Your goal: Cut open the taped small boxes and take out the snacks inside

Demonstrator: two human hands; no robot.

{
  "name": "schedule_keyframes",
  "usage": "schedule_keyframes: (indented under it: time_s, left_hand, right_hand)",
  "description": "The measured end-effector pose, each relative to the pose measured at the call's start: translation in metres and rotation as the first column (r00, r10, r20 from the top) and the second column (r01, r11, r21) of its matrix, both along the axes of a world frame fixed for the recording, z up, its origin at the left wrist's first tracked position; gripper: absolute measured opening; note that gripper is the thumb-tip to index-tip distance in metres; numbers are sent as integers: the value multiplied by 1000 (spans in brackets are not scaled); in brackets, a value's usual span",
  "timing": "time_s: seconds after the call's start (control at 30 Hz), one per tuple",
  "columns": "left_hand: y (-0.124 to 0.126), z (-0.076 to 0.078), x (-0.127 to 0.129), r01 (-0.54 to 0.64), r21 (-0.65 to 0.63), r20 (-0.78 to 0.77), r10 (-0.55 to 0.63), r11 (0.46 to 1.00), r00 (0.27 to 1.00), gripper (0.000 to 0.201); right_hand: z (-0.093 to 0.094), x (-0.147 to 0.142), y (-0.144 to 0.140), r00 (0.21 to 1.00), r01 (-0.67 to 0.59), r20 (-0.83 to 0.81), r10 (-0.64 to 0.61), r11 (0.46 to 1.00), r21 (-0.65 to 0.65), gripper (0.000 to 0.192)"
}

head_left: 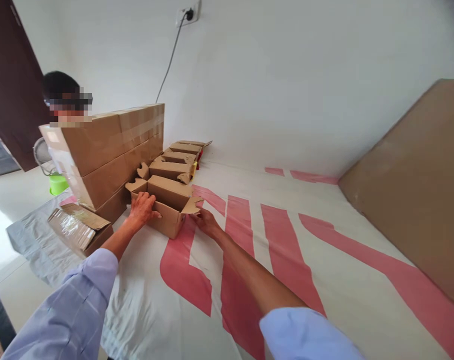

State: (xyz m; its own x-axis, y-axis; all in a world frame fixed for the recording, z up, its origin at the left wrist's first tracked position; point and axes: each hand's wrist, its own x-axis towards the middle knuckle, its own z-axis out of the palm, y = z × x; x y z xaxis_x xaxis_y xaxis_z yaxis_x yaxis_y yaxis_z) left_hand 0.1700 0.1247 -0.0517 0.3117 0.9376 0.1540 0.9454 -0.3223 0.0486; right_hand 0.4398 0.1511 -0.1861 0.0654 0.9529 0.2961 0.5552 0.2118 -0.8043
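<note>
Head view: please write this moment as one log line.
left hand: on front open box | right hand: at its right flap | other open boxes: row behind | taped boxes: stacked at left

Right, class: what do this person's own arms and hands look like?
The left sleeve and right sleeve are pale blue; faint lines cross the left one. Both end well short of the left hand and right hand, which wear no gloves.

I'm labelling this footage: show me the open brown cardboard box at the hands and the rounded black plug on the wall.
Open brown cardboard box (168,219): head view, on its near outer wall.
Rounded black plug (189,14): head view, on its body.
</note>
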Motion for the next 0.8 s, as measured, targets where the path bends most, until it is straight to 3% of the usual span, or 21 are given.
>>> schedule_keyframes:
  time_s: [0.23,0.37,0.5,0.63,0.8]
  left_hand:
    - [-23,1,-20,-15,-35,-9,15,999,1000,57]
    - [-38,5,-14,-30,-50,-23,29,998,999,73]
    - [-66,14,-12,23,3,-27,-23,1000,999,67]
    - [-101,40,-58,20,125,8,-21,992,1000,55]
    - [-113,84,-140,-177,247,85,161,953,983,34]
  right_hand:
    - [0,-10,-140,997,-65,41,68,995,-78,34]
    - [-11,-17,-222,994,-94,52,98,993,-75,38]
    - [-23,-9,-281,988,-43,147,43,999,2,36]
    - [-44,10,-322,976,55,204,-71,995,82,34]
    - [-64,18,-339,963,97,226,-149,970,223,28]
